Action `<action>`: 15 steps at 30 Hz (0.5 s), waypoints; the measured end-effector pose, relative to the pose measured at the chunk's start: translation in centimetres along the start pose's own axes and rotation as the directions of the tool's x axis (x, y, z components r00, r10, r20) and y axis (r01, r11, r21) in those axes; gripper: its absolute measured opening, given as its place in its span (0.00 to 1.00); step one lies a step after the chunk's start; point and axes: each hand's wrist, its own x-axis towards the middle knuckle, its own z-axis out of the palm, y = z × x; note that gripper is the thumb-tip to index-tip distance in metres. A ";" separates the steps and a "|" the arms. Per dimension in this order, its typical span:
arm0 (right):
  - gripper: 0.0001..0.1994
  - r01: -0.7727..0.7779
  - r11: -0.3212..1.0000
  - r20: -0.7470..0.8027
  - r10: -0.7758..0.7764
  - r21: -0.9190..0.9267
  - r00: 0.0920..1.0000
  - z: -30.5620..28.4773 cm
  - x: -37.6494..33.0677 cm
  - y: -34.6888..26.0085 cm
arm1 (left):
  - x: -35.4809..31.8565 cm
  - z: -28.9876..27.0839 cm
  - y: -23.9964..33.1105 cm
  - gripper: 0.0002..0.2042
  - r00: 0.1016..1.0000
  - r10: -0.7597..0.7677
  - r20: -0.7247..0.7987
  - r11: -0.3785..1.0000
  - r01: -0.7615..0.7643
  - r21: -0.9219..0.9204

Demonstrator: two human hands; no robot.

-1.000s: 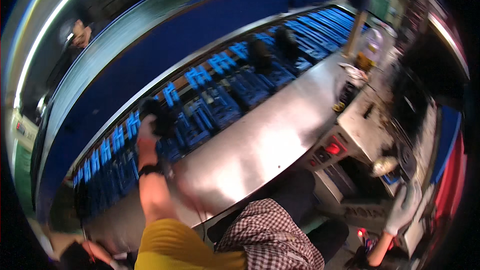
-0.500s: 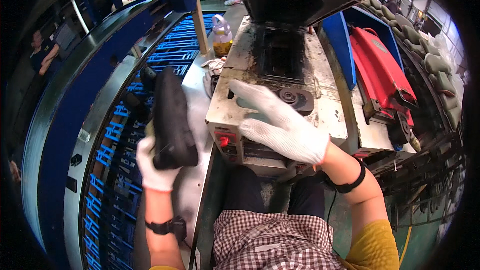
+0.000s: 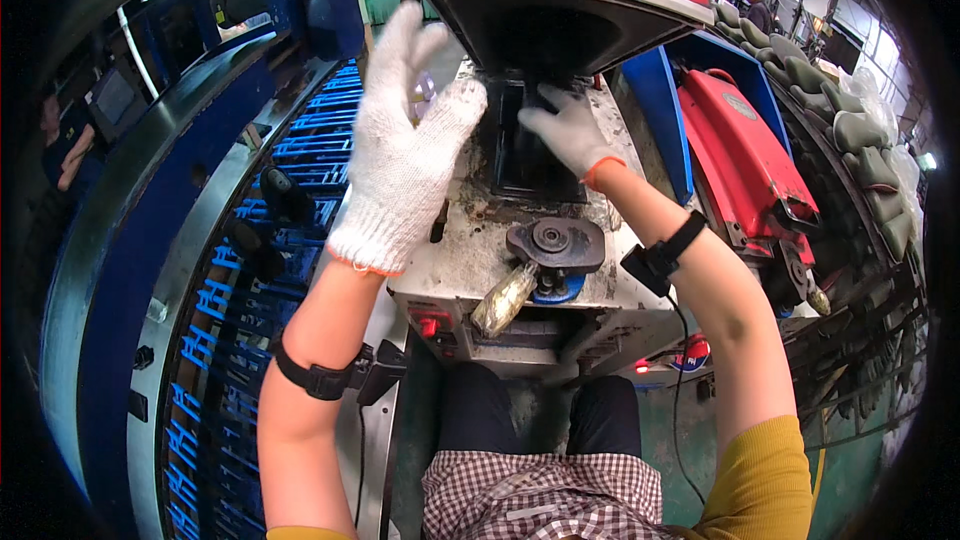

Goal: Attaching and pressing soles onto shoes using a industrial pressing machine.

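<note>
My left hand [image 3: 392,145], in a white knitted glove, is raised at the left side of the machine [image 3: 460,265]. Its fingers are spread and hold nothing. My right hand [image 3: 572,132], gloved alike, reaches over the dark recess [image 3: 540,175] in the machine's top. Its thumb and fingers are apart, with nothing visible between them. Above the recess the machine's black-lined lid [image 3: 570,20] stands tilted up. A round dark fitting [image 3: 552,237] with a tape-wrapped handle [image 3: 505,300] sits at the machine's front. What lies inside the dark recess is hard to make out.
On the left, two dark shoes [image 3: 285,195] sit on a rack with blue bars [image 3: 305,150]. A red machine cover [image 3: 745,150] beside a blue panel [image 3: 655,110] stands to the right. Several olive padded pieces [image 3: 865,135] line the far right. A person [image 3: 70,145] is at far left.
The black shoe has left my left hand, which has risen and opened. My right hand has moved farther forward over the recess. The taped handle now shows at the machine's front.
</note>
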 end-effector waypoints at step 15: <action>0.39 0.151 0.923 0.287 -0.046 -0.354 0.957 -1.7 -3.3 0.6 | 19.7 6.4 2.9 0.21 0.825 0.273 0.494 0.452 -0.564 0.691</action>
